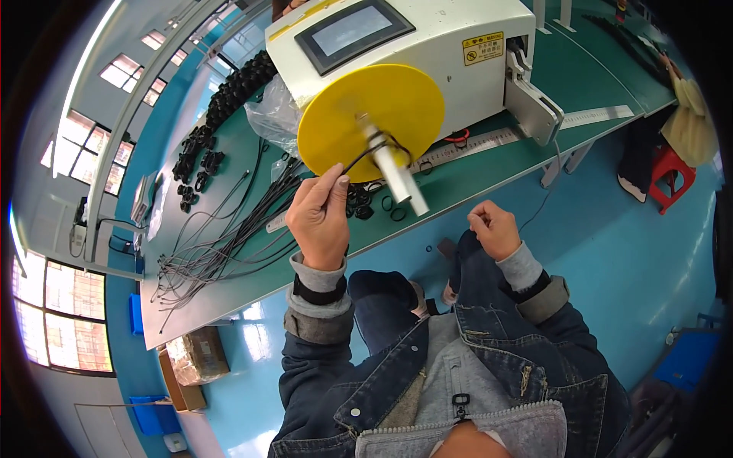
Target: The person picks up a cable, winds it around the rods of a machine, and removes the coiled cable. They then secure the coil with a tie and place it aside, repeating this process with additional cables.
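My left hand (319, 221) pinches a thin black cable (356, 162) between thumb and fingertips, just in front of a yellow disc (321, 137). From there the cable runs to the white winding posts (393, 175) that stick out of the disc and loops around them. The disc sits on the front of a white winding machine (466, 84); blur shows around its hub and posts. My right hand (495, 229) is held over my lap, below the table edge and apart from the machine. Its fingers are curled closed, and whatever might be in them is hidden.
Many loose black cables (221, 256) lie across the green table (172, 317) on the left. Coiled black bundles (200, 156) are piled behind them, near a clear plastic bag (273, 114). A steel ruler (489, 141) and small black rings (398, 214) lie by the machine. A red stool (672, 179) stands right.
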Motion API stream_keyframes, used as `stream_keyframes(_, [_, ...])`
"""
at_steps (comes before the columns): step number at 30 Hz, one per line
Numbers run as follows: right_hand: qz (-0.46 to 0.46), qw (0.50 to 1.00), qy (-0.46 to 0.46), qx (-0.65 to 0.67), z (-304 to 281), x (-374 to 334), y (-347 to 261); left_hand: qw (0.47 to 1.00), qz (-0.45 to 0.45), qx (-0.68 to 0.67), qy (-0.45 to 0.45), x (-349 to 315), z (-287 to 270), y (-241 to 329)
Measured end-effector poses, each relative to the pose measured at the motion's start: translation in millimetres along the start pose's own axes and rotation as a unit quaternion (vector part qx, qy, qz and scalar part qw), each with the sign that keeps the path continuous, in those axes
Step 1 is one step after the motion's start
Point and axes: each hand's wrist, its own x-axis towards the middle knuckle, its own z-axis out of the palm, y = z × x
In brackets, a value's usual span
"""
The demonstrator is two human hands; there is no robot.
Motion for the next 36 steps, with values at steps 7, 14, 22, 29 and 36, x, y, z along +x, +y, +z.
stream_keyframes(7, [0.003,0.999,-0.030,0.015,3,1,2,1.000,0.000,0.008,-0.001,-11,-2,8])
stream_keyframes(14, [0.045,0.998,-0.042,0.016,4,-3,0,0.999,-0.034,-0.021,-0.006,-26,4,15])
stream_keyframes(22, [-0.003,0.997,-0.051,0.063,2,2,-16,0.998,0.026,-0.053,0.018,-18,29,25])
stream_keyframes(29, [-0.099,0.991,-0.006,0.089,1,26,-82,0.995,0.095,0.012,-0.012,-5,44,42])
stream_keyframes(36, [-0.311,0.943,0.094,-0.079,10,63,-99,0.986,0.092,0.120,-0.075,1,47,48])
